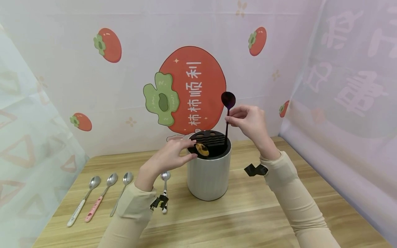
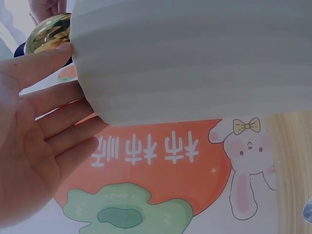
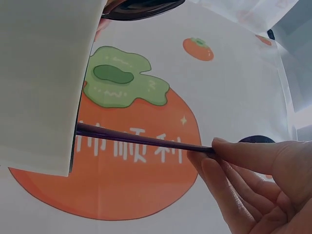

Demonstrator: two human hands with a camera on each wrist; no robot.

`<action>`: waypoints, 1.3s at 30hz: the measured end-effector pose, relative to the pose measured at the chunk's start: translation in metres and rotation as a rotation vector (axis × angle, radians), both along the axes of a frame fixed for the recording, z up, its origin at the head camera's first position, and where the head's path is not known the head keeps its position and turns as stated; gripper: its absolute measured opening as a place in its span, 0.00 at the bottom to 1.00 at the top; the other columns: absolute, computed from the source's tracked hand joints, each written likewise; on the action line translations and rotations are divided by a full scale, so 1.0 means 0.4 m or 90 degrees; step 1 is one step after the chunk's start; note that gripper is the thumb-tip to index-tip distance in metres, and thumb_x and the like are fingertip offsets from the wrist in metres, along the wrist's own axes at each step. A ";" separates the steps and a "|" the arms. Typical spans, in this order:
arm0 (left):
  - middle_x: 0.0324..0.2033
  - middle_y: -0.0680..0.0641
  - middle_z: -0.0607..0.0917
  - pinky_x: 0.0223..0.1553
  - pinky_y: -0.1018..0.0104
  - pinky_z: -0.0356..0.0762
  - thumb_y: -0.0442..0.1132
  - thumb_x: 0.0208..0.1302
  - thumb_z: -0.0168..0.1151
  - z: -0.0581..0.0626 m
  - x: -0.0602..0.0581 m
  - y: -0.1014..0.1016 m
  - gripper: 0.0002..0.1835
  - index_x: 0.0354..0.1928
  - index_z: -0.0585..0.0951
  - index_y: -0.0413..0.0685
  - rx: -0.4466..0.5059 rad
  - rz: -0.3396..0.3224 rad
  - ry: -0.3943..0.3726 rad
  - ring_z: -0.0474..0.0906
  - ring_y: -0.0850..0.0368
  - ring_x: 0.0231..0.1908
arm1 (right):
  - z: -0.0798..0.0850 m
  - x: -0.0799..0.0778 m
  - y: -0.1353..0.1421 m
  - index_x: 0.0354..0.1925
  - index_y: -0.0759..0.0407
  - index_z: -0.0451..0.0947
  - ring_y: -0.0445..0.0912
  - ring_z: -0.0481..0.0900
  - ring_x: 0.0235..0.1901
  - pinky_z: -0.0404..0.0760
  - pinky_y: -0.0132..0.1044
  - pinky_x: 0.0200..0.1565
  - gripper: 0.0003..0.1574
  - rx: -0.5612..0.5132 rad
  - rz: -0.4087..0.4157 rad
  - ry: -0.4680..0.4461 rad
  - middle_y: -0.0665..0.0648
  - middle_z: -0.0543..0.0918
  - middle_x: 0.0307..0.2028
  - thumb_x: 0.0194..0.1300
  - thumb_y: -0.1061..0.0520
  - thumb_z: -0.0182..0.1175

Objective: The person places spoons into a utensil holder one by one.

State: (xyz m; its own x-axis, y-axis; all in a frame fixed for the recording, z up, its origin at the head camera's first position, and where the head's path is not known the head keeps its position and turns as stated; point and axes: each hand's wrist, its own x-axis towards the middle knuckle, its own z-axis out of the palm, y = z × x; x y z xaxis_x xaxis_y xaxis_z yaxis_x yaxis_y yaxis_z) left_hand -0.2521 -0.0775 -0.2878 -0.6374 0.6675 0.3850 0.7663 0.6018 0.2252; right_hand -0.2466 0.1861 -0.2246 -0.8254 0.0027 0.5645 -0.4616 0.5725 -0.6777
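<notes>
My right hand point(image 1: 249, 122) pinches the thin handle of a dark purple spoon point(image 1: 228, 100), just below its bowl. The spoon stands bowl up, its lower end inside the black top of a white ribbed utensil holder point(image 1: 208, 179). In the right wrist view, the purple handle point(image 3: 146, 140) runs from the holder's rim to my thumb and fingertips. My left hand point(image 1: 170, 155) touches the holder's left rim with fairly straight, spread fingers. Close to its fingertips, a gold spoon point(image 1: 202, 149) shows its shiny bowl at the holder's opening; its handle is hidden.
On the wooden table point(image 1: 248, 213) to the left lie a white-handled spoon point(image 1: 81, 205), a pink-handled spoon point(image 1: 97, 203) and a plain metal spoon point(image 1: 122, 191). Another spoon point(image 1: 165, 176), with a black-and-white handle, lies beside my left wrist. A printed cloth point(image 1: 133, 44) hangs behind.
</notes>
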 end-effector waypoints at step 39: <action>0.50 0.53 0.78 0.59 0.57 0.60 0.53 0.57 0.56 -0.002 0.000 0.001 0.25 0.54 0.74 0.50 -0.010 0.011 0.008 0.68 0.54 0.55 | -0.049 -0.002 0.015 0.27 0.53 0.80 0.40 0.80 0.23 0.76 0.35 0.25 0.09 0.097 -0.009 -0.098 0.51 0.84 0.24 0.48 0.51 0.66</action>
